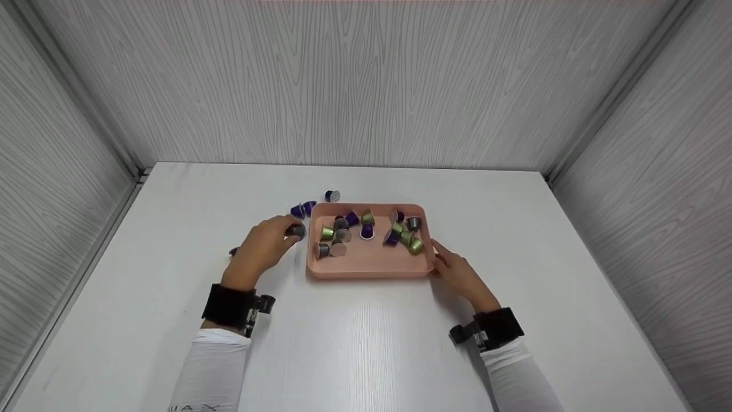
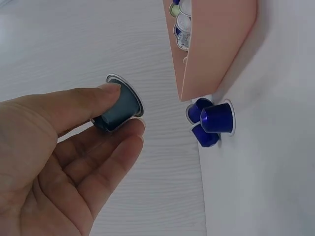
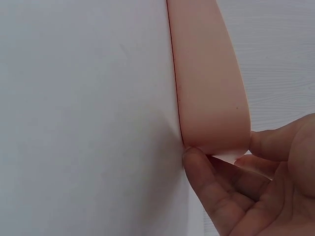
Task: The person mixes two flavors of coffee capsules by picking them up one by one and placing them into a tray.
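My left hand (image 1: 262, 246) pinches a dark grey-teal coffee capsule (image 2: 122, 105) between thumb and fingers, off the tray's left side. A shallow pink tray (image 1: 372, 273) holds several green, purple and grey capsules, some lying on their sides, others rim up. At the tray's right side, near its front corner, is my right hand (image 1: 460, 277). In the right wrist view its thumb lies at the rim and a fingertip (image 3: 193, 156) at the lower edge, gripping the corner. The held capsule is apart from the tray.
Blue capsules (image 2: 216, 119) lie on the table by the tray's back left corner. One dark capsule (image 1: 332, 196) stands behind the tray. Another dark piece (image 1: 233, 251) shows partly behind my left wrist. Grey wood-grain panels (image 1: 343, 86) enclose the white table (image 1: 354, 343).
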The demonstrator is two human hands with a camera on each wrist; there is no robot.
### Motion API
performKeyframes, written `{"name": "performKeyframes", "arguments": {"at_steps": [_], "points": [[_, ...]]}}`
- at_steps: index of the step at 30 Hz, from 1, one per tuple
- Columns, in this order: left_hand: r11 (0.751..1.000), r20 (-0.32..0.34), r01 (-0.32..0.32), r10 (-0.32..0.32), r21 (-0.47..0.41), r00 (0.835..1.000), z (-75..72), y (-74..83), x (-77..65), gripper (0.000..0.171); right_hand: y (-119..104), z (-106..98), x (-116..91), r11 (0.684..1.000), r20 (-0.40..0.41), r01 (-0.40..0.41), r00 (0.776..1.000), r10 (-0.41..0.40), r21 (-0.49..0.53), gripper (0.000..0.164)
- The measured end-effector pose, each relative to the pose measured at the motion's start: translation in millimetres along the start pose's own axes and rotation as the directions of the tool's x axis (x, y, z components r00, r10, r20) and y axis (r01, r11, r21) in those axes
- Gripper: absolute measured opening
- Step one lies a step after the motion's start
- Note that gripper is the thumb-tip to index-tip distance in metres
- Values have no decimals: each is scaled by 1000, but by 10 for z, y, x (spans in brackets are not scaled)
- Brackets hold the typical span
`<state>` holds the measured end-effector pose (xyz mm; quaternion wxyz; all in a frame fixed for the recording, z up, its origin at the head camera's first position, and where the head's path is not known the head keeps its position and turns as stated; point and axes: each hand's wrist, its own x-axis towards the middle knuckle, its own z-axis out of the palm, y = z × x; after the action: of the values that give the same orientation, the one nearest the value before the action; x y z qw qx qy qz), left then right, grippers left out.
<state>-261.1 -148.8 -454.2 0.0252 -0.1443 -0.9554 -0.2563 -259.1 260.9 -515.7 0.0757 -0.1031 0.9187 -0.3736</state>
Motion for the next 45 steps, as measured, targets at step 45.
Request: {"name": "performKeyframes", "arguments": {"at_steps": [45], "points": [[974, 315, -221, 225, -48, 922, 749, 872, 1152, 4, 7, 17, 6, 999, -11, -24, 1000, 24, -29, 51]]}}
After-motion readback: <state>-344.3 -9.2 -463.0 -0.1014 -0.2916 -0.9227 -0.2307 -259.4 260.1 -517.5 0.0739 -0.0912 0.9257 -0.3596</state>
